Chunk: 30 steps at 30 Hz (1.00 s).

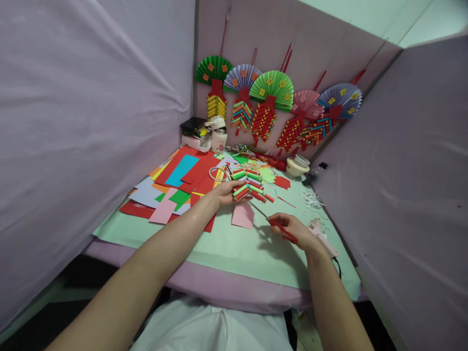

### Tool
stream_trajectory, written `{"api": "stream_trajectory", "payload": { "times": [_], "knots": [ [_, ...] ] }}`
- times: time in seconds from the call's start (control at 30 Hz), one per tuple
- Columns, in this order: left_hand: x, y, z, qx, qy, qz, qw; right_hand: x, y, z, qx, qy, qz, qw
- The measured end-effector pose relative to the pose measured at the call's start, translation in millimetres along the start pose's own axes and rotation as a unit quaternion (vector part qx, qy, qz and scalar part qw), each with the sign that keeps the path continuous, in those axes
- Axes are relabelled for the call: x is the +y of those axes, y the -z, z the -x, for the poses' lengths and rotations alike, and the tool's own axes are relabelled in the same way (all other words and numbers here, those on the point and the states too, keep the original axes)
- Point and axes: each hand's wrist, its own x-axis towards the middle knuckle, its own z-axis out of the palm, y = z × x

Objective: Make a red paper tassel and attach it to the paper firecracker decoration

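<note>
My left hand (227,191) is closed around a bundle of rolled paper tubes (253,186) in red, green and lilac, joined in a slanted, firecracker-like pattern. It holds the bundle above the table, and part of my fingers is hidden under it. In my right hand (292,229) are red-handled scissors (283,231), seen edge-on. Their thin metal blades point up and left, with the tip just below the tubes; I cannot tell whether the tip touches them. A pink paper piece (243,216) lies on the table beneath my left hand.
Coloured paper sheets (199,170) cover the table's left side. A glue gun (321,236) lies right of my right hand. A white bottle (219,135), a cream bowl (297,167) and paper scraps sit at the back. Finished paper fans (272,90) hang on the back wall.
</note>
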Motion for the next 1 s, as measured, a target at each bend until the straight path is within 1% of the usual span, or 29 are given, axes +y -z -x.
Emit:
{"api": "stream_trajectory", "payload": {
  "times": [0.07, 0.17, 0.23, 0.33, 0.4, 0.47, 0.53, 0.63, 0.73, 0.83, 0.9, 1.0],
  "knots": [
    [1.6, 0.4, -1.0, 0.013, -0.034, 0.002, 0.999, 1.6, 3.3, 2.9, 0.008, -0.011, 0.009, 1.0],
    [3.5, 0.2, 0.1, 0.0, -0.067, -0.009, 0.998, 5.9, 11.7, 7.5, 0.039, -0.026, 0.028, 0.999],
    [3.9, 0.0, 3.7, -0.029, -0.072, -0.037, 0.996, 9.8, 18.6, 10.7, 0.066, -0.029, 0.027, 0.997],
    [3.1, -0.9, 12.4, -0.084, -0.072, -0.099, 0.989, 14.0, 27.0, 16.7, 0.127, -0.014, -0.007, 0.992],
    [1.9, -1.9, 18.3, -0.119, -0.063, -0.134, 0.982, 14.2, 29.2, 21.5, 0.164, 0.015, -0.045, 0.985],
    [0.3, -2.9, 22.4, -0.151, -0.043, -0.159, 0.975, 12.0, 27.7, 26.5, 0.177, 0.063, -0.081, 0.979],
    [-2.0, -3.4, 24.5, -0.173, -0.02, -0.179, 0.968, 8.3, 22.8, 31.2, 0.158, 0.118, -0.099, 0.975],
    [-6.9, -2.8, 25.0, -0.191, 0.016, -0.203, 0.96, 1.0, 10.4, 36.8, 0.1, 0.174, -0.096, 0.975],
    [-12.4, -1.0, 24.9, -0.206, 0.054, -0.225, 0.951, -6.8, -3.1, 40.6, 0.044, 0.193, -0.097, 0.975],
    [-16.1, 0.4, 25.1, -0.232, 0.082, -0.243, 0.938, -12.3, -12.3, 43.9, 0.002, 0.203, -0.103, 0.974],
    [-17.3, 0.2, 25.3, -0.242, 0.089, -0.244, 0.935, -13.7, -15.0, 45.7, -0.009, 0.208, -0.104, 0.973],
    [-18.0, -1.7, 25.4, -0.239, 0.093, -0.245, 0.935, -13.4, -15.7, 47.0, -0.016, 0.202, -0.101, 0.974]
  ]
}}
